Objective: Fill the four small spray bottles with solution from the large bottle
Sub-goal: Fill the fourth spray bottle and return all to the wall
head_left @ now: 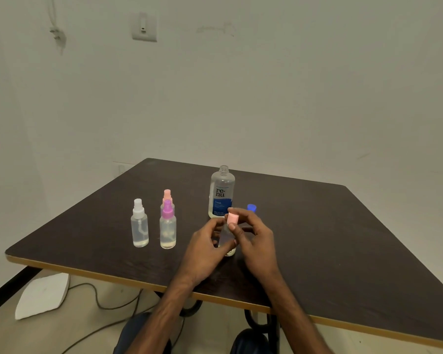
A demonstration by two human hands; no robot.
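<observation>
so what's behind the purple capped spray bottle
Another small spray bottle with a peach cap stands right behind the purple-capped bottle. Only its cap and shoulder show. Its body, and how full it is, are covered.

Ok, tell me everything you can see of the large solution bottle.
The large bottle is clear plastic with a white-and-blue label reading "renu", standing upright toward the far side of the dark table. Its threaded neck is open; the blue cap sits at its right. The left hand and right hand work in front, not holding it. Liquid level unclear.
</observation>
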